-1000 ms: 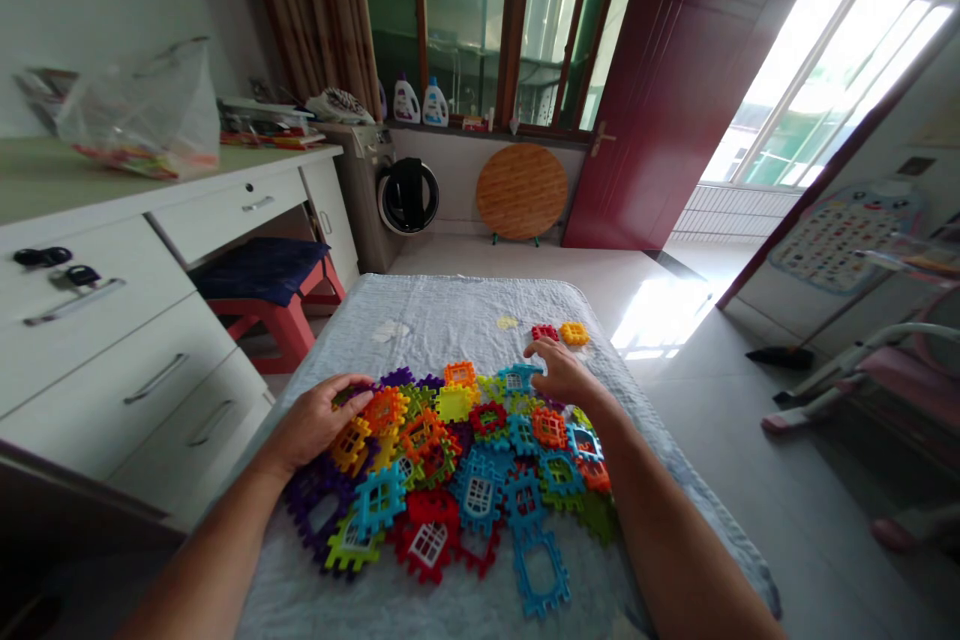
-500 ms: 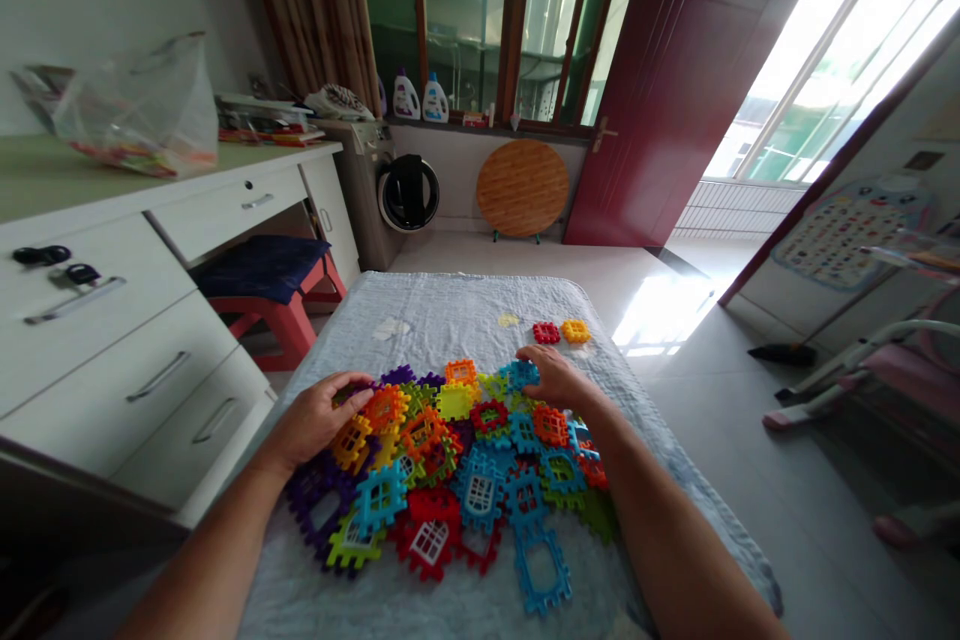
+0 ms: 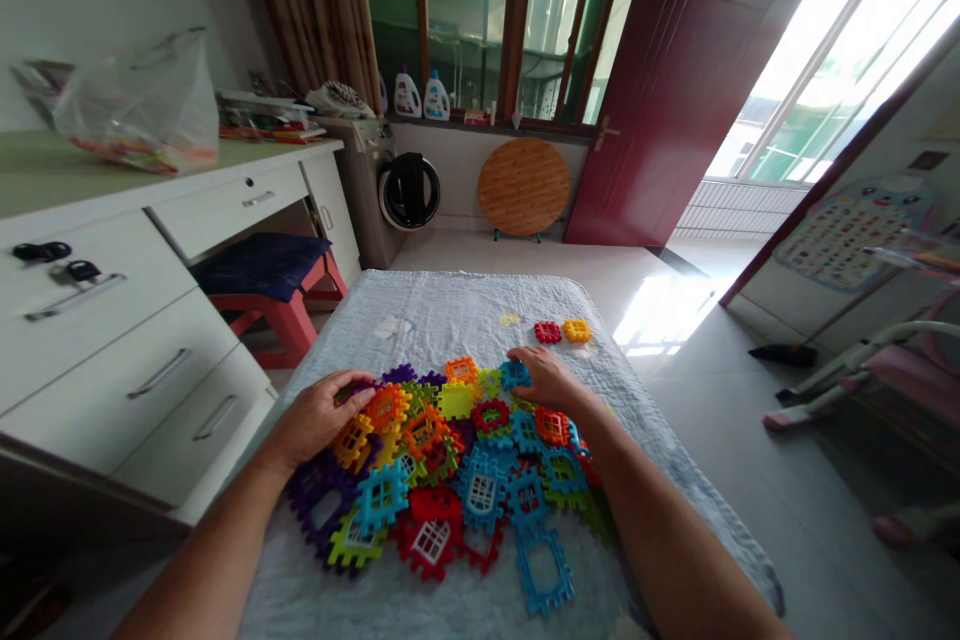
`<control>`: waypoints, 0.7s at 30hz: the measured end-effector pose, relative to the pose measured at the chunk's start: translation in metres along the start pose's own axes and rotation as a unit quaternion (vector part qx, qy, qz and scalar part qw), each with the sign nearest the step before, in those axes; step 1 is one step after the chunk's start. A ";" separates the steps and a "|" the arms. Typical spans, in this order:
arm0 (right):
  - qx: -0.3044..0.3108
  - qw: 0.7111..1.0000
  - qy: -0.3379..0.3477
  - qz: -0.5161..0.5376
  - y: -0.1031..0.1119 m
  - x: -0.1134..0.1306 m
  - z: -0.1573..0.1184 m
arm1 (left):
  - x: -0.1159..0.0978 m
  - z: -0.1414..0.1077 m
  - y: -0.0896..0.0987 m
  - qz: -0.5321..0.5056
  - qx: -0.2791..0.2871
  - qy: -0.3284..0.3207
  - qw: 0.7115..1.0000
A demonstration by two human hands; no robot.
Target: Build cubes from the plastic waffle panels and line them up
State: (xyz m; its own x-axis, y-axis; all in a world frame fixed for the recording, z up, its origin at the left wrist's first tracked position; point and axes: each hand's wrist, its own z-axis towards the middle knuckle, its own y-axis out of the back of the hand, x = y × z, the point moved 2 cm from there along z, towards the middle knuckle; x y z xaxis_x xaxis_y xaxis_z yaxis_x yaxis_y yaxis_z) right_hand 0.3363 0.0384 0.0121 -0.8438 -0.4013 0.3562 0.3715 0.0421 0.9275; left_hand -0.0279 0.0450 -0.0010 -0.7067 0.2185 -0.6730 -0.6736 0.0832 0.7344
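A heap of colourful interlocking plastic building blocks [image 3: 480,492], many with window-like grids, lies on the cloth between my hands. My left hand [image 3: 324,417] rests against the heap's left side, thumb and fingers apart, beside orange blocks [image 3: 387,407] and a purple one partly under the fingers. At the far right of the heap, my right hand [image 3: 549,378] has its fingers curled over a small blue block [image 3: 514,375]; part of the grip is hidden. Beyond that hand a red block [image 3: 547,332] and a yellow block [image 3: 577,330] lie side by side, apart from the heap.
The pale cloth [image 3: 450,310] covers a low surface. On the left are a white drawer desk [image 3: 172,320] and a red stool with a dark top [image 3: 262,265]. Behind stand a washing machine [image 3: 367,190], a round wooden board [image 3: 523,187] and a red door [image 3: 675,80].
My right hand has shifted slightly left, and the blue block under its fingers has moved with it. The left hand stays in place.
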 end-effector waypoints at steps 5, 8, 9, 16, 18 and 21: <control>0.007 1.000 -0.010 0.018 -0.003 -0.001 0.000 | 0.000 0.000 0.000 0.009 -0.010 -0.001 1.000; -0.001 1.000 -0.029 0.003 0.000 -0.007 -0.001 | 0.000 0.001 0.000 0.002 -0.014 -0.005 1.000; -0.009 0.999 -0.041 -0.007 0.003 -0.010 0.000 | 0.000 0.001 0.000 0.001 -0.015 -0.006 1.000; -0.063 0.993 -0.084 -0.047 0.024 -0.024 0.028 | -0.002 0.002 0.000 0.009 -0.017 -0.010 1.000; -0.044 0.994 -0.084 -0.054 0.020 -0.024 0.040 | -0.001 0.002 0.000 0.013 -0.022 -0.018 0.999; -0.003 0.996 -0.070 -0.057 0.015 -0.027 0.052 | 0.000 0.002 0.000 0.022 -0.022 -0.024 0.999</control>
State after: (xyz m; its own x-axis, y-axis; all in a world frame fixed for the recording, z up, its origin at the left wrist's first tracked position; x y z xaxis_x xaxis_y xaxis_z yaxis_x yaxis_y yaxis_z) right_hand 0.3447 0.0979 0.0220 -0.9262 -0.2719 0.2610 0.2720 -0.0029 0.9623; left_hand -0.0275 0.0470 -0.0010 -0.7256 0.2673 -0.6340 -0.6516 0.0291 0.7580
